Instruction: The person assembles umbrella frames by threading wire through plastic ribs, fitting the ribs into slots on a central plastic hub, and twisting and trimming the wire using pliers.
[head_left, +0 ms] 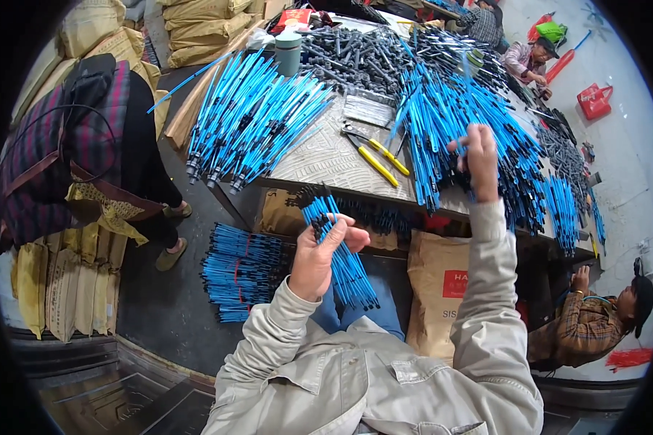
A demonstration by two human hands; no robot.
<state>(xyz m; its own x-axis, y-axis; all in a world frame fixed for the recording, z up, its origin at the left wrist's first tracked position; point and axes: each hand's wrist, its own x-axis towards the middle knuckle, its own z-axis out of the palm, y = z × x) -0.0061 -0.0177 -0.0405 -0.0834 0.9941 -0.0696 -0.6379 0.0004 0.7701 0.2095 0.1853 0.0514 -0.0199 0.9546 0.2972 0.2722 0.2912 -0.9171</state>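
Observation:
My left hand [321, 255] is closed round a bundle of thin blue tubes [345, 268] with black ends, held slanting above my lap. My right hand [479, 161] is raised over a large pile of similar blue tubes [442, 116] on the table's right part. Its fingers are bent and look apart, slightly blurred, with nothing visible in them. Cutting pliers with yellow handles [381, 161] lie on the table [308, 163] between this pile and another heap of blue tubes [250, 119] on the left.
Dark plastic parts [355, 54] and a green-grey cup [288, 53] stand farther back. Tied blue bundles [243, 272] are stacked on the floor at left; a brown paper sack [432, 283] is under the table. One person [72, 138] bends at left; others [595, 322] sit at right.

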